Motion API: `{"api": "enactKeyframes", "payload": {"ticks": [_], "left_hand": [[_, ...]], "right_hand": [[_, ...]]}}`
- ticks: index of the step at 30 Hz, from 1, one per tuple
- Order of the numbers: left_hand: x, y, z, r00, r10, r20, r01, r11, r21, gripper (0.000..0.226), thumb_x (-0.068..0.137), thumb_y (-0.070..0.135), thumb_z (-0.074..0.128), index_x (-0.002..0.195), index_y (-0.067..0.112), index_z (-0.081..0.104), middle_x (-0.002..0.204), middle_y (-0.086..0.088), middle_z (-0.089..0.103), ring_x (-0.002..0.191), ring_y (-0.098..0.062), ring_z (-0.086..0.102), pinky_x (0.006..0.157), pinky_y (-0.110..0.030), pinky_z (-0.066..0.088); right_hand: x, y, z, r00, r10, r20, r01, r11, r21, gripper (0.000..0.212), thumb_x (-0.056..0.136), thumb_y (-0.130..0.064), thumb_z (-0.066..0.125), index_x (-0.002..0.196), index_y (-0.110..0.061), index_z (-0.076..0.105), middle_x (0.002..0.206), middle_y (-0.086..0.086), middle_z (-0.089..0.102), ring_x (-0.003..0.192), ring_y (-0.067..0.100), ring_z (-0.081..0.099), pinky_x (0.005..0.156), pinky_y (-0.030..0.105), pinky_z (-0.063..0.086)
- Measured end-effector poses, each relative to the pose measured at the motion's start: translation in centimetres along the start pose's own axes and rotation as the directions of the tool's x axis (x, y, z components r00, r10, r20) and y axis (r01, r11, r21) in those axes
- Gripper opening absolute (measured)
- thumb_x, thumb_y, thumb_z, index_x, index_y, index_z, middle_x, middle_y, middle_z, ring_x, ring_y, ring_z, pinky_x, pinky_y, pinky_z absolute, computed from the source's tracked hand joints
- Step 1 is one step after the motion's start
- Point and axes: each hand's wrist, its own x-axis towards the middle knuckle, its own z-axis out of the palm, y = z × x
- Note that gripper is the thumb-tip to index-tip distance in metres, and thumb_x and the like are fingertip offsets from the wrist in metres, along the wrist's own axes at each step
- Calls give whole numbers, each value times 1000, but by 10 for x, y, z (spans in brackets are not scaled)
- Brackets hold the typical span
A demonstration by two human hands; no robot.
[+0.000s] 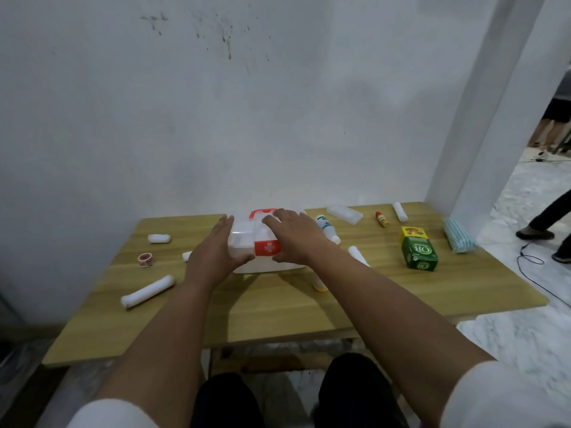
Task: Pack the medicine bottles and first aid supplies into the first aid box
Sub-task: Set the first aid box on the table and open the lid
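First aid box [265, 242] sat mid-desk, lid down, its red latch with the white cross facing the person and the red handle [262, 213] at the back. Both hands were on it: the left hand [216, 254] flat against the left end, fingers straight and thumb tucked toward the front edge, an open-palmed grip that pressed rather than clamped; the right hand [296, 239] draped over the lid's right half, fingers spread and curled down onto the plastic, thumb low near the latch. Nothing looked packed yet, since the supplies lay scattered across the desk [278, 310]: a long gauze roll [148, 291] front left, a short roll [159, 238] and a tape ring [144, 259] farther left, a white bottle [327, 228] just beside the box on the right, a small red-capped bottle [382, 219], a green carton [419, 252] and a stack of masks [459, 239] well apart to the right. The step in hand read as opening the box. To do it well, the left palm should brace the body while the right thumb popped the latch, then the lid should swing back toward the wall, not sideways into the white bottle. The light plastic shell would likely skid if only one hand pulled.
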Motion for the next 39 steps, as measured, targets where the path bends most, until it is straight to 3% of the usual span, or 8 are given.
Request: {"api": "enactKeyframes", "payload": {"ticks": [4, 10, 18, 22, 26, 31, 36, 39], "left_hand": [[0, 0, 0, 1000, -1, -23, 1, 1000, -18, 108, 76, 61, 81, 162, 25, 26, 168, 4, 26, 149, -19, 35, 106, -43, 45], [0, 4, -2, 1000, 13, -26, -13, 1000, 8, 107, 76, 62, 80, 161, 21, 29, 167, 3, 28, 149, -20, 35, 105, -43, 45], [-1, 0, -2, 999, 18, -29, -17, 1000, 24, 106, 76, 59, 82, 161, 23, 29, 167, 4, 28, 148, -21, 37, 105, -44, 46], [-1, 1, -2, 1000, -1, -22, 0, 1000, -28, 109, 73, 57, 85, 160, 26, 29, 166, 4, 31, 147, -20, 38, 106, -46, 46], [-7, 3, -1, 999, -4, -34, 1, 996, -87, 107, 73, 53, 87, 160, 27, 29, 163, 3, 38, 144, -21, 44, 104, -45, 49], [-10, 8, -4, 1000, -18, -25, 15, 995, -96, 116, 74, 54, 85, 163, 29, 16, 162, 2, 39, 141, -23, 48, 98, -44, 51], [-10, 16, -11, 998, -62, -6, 61, 992, -106, 132, 71, 63, 83, 164, 32, -5, 162, 0, 40, 137, -28, 51, 92, -44, 53], [-8, 15, -12, 993, -118, -2, 117, 983, -142, 128, 68, 76, 76, 164, 33, 4, 160, 2, 42, 136, -25, 52, 92, -43, 52]], "right_hand": [[-2, -1, -3, 1000, -24, -4, 24, 999, -22, 93, 81, -48, 81, 157, -23, 32, 162, 12, 39, 144, 33, 42, 115, 51, 39], [-7, 10, -6, 995, -93, 36, 92, 995, 35, 97, 81, -61, 72, 161, -25, 29, 168, 10, 31, 151, 32, 32, 121, 53, 32], [-20, 22, -10, 981, -127, -144, 159, 958, 240, 46, 97, -39, 65, 141, -25, 61, 151, -1, 56, 136, 20, 54, 104, 40, 50], [-21, 28, -9, 976, -102, -191, 160, 934, 321, 27, 99, -32, 67, 121, -18, 75, 143, 2, 64, 127, 22, 62, 100, 43, 53], [-19, 29, -11, 978, -88, -188, 147, 934, 326, 27, 100, -32, 66, 121, -17, 76, 143, 0, 65, 128, 20, 61, 102, 36, 47], [-12, 32, -14, 977, -34, -212, 116, 913, 392, 28, 97, -34, 69, 119, -19, 76, 130, -2, 72, 119, 21, 66, 100, 45, 53], [6, 43, -30, 968, 92, -234, 58, 823, 565, 23, 92, -32, 76, 112, -21, 79, 114, -4, 78, 110, 16, 69, 101, 38, 52], [25, 53, -45, 955, 139, -262, 68, 758, 649, 15, 89, -28, 78, 101, -19, 81, 101, -5, 78, 103, 10, 71, 97, 30, 54]]}}
